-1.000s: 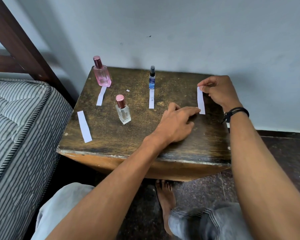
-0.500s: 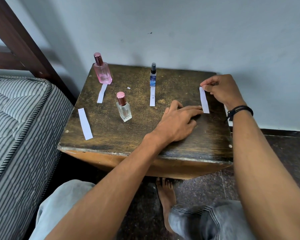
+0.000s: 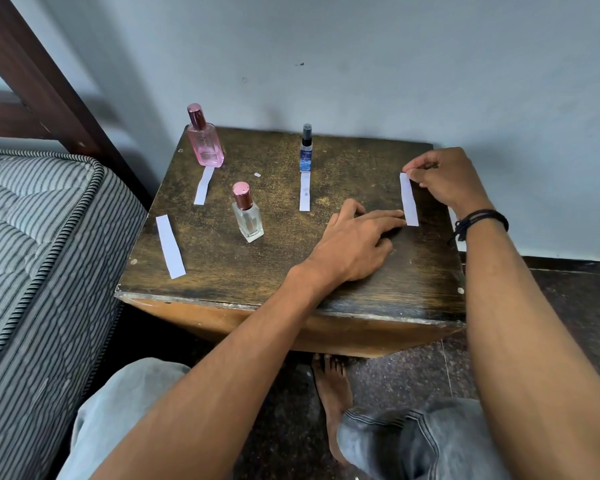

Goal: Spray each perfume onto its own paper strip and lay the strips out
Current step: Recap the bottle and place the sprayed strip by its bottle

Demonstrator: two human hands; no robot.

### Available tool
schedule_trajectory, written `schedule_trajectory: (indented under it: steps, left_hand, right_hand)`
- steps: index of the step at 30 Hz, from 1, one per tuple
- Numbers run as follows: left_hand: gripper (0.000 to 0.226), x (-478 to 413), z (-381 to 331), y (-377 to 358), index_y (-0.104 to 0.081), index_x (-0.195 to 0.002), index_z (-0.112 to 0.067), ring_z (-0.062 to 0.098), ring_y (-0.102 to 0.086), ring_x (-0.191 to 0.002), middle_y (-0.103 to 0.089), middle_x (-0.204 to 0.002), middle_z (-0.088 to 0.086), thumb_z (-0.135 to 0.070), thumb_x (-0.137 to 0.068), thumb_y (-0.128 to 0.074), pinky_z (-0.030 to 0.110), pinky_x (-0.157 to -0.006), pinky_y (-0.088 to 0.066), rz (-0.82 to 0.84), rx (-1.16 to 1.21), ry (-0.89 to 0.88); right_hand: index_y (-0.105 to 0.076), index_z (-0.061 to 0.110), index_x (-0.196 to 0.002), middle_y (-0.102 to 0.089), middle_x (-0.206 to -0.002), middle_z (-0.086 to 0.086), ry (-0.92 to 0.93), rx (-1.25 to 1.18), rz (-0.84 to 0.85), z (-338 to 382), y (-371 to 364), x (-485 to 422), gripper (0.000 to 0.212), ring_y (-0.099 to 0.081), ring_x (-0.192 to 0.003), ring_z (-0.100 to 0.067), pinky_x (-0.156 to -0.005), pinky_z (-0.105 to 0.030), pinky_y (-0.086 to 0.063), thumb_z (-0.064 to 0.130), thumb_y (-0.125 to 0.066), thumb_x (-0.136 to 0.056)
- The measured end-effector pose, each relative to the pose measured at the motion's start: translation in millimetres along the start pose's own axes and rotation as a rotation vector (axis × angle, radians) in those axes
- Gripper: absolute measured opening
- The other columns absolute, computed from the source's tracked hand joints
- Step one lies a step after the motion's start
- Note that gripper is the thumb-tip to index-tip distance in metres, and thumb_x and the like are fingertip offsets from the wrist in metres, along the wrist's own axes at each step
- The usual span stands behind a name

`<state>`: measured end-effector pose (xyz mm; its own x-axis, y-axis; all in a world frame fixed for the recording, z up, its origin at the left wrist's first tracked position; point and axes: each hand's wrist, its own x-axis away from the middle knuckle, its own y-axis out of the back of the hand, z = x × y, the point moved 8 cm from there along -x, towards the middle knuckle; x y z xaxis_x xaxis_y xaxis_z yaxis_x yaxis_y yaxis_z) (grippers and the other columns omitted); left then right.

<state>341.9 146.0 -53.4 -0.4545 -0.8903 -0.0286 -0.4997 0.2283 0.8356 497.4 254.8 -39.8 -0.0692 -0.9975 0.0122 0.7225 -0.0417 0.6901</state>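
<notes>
My right hand [image 3: 447, 181] is well to the right of the blue spray bottle [image 3: 306, 155], near the right edge of the wooden table [image 3: 257, 271]. Its thumb and forefinger are curled together, pinching the far end of the rightmost paper strip [image 3: 409, 200], and the other fingers are tucked in. My left hand [image 3: 354, 244] lies palm down on the wood, right of the blue spray bottle and nearer to me. Its fingers are almost straight and grip nothing, and the fingertips [image 3: 390, 216] touch the near end of that same strip. The strip runs away from me between my two hands. I cannot tell whether its far end is lifted off the wood.

The blue spray bottle stands upright toward the back of the table, and the middle strip [image 3: 305, 192] lies flat just in front of it. Left of the blue spray bottle, at the back corner, stands the pink perfume bottle [image 3: 205, 143], with the pink bottle's strip [image 3: 204, 185] reaching its base. Left of the blue spray bottle and nearer me stands the clear bottle [image 3: 247, 216] with a rose cap. Farthest left of it, by the table's edge, lies the leftmost strip [image 3: 170, 246]. A tiny paper scrap [image 3: 257, 174] sits just left of the blue spray bottle. A dark cord bracelet [image 3: 478, 220] circles my right wrist.
</notes>
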Motion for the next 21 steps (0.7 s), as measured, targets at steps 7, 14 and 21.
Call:
schedule_trajectory:
  steps: [7,14,21]
  left_hand:
    - [0.046,-1,1,-1,-0.053,-0.144,-0.032,0.015,-0.031,-0.109,-0.043,-0.154,-0.021,-0.025,-0.098,-0.049,0.038,-0.106,-0.035,-0.021,0.007,-0.025]
    - [0.046,-1,2,-1,-0.054,-0.142,-0.032,0.018,-0.035,-0.112,-0.045,-0.153,-0.02,-0.026,-0.097,-0.049,0.038,-0.105,-0.035,-0.019,0.019,-0.045]
    - [0.033,17,-3,36,-0.073,-0.118,-0.015,0.019,-0.06,-0.111,-0.07,-0.125,-0.001,-0.009,-0.092,-0.054,0.031,-0.101,-0.042,-0.202,0.107,-0.087]
  right_hand:
    - [-0.077,0.021,-0.095,-0.073,-0.093,0.005,-0.014,-0.038,0.008,-1,3,1,0.017,-0.064,-0.08,-0.004,-0.078,-0.018,-0.048,0.01,-0.064,-0.095]
    - [-0.078,0.025,-0.092,-0.075,-0.092,-0.001,-0.069,-0.096,0.001,-4,7,2,0.023,-0.068,-0.077,-0.011,-0.094,-0.036,-0.059,0.011,-0.059,-0.094]
    - [-0.077,0.017,-0.1,-0.073,-0.09,0.001,-0.043,-0.054,-0.093,29,20,25,0.023,-0.065,-0.072,-0.008,-0.084,-0.03,-0.059,0.012,-0.055,-0.096]
